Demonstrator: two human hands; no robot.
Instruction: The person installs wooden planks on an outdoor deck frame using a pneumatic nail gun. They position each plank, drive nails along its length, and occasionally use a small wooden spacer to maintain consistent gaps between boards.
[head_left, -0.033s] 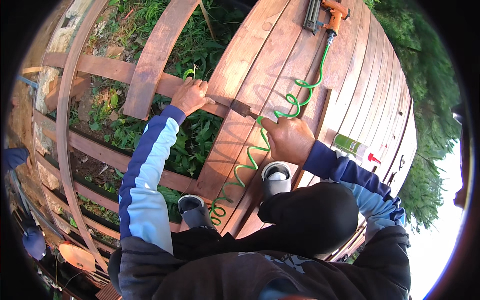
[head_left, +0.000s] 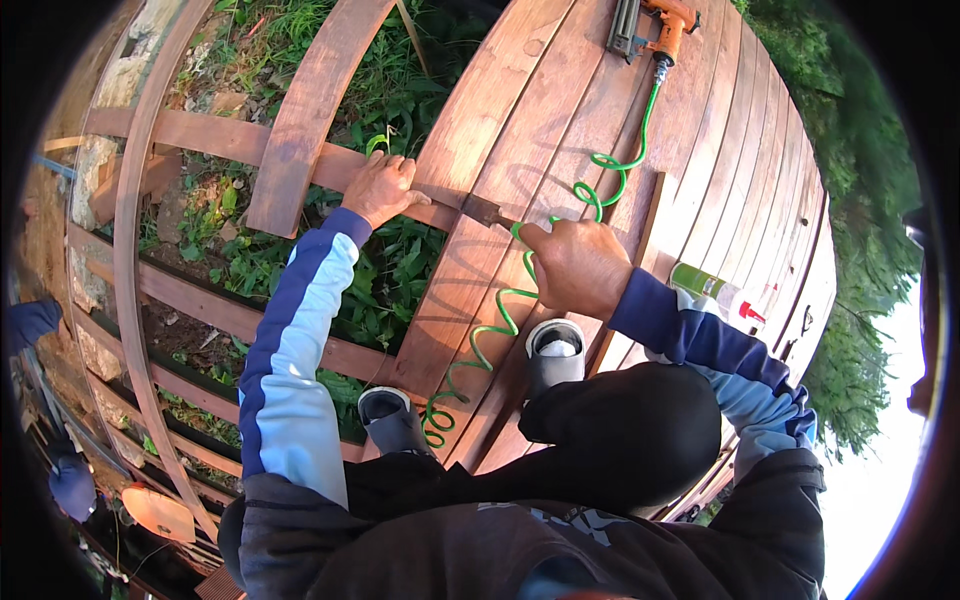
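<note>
My left hand [head_left: 383,190] is closed over a wooden joist [head_left: 225,135], fingers bent at its far side and thumb stretched toward the decking. In my right hand [head_left: 580,265] is a putty knife [head_left: 483,209] with a green handle and a flat, dark blade. The blade lies at the end joint of two deck boards, over the joist line. A shorter deck board [head_left: 440,320] ends just below the blade. The green coiled air hose [head_left: 510,325] passes beneath my right hand.
An orange nail gun [head_left: 672,30] lies on the decking [head_left: 560,110] at the far side. Right of my hand are a loose wooden strip [head_left: 650,225] and a green-and-white bottle with a red nozzle [head_left: 715,290]. Open joists over plants are on the left, with a loose board [head_left: 310,110] across them.
My right hand has shifted slightly right and down, drawing the putty knife a little to the right. My left hand stays in place on the joist.
</note>
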